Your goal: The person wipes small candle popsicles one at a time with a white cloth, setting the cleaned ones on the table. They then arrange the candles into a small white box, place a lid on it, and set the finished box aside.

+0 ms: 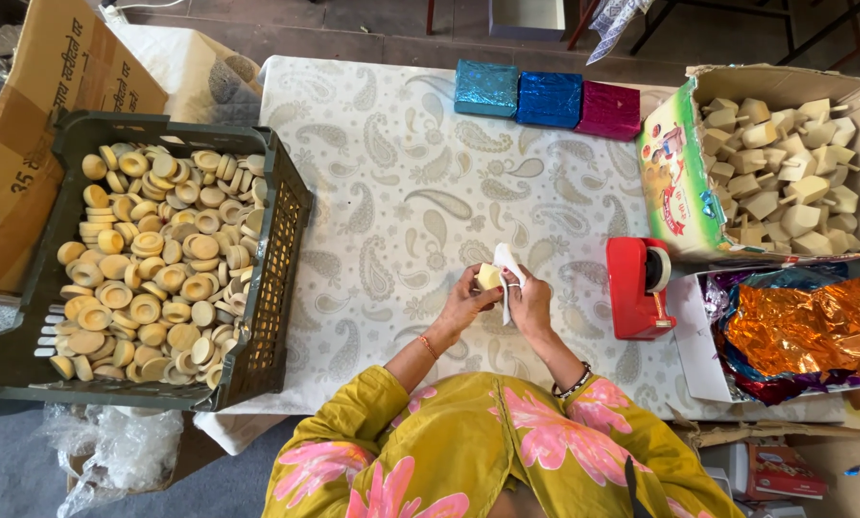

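My left hand (465, 299) holds a small pale wooden piece (488, 276) over the patterned tablecloth (391, 182). My right hand (529, 299) pinches a thin white strip (506, 270) that lies against the piece. Both hands meet near the table's front edge, just left of a red tape dispenser (638, 288). My sleeves are yellow with pink flowers.
A dark plastic crate (278, 288) full of round wooden discs stands at the left. A cardboard box (674, 173) of wooden tops sits at the right. Shiny foil sheets (794, 326) lie in a tray below it. Three foil-wrapped blocks (548, 98), two blue and one magenta, line the far edge.
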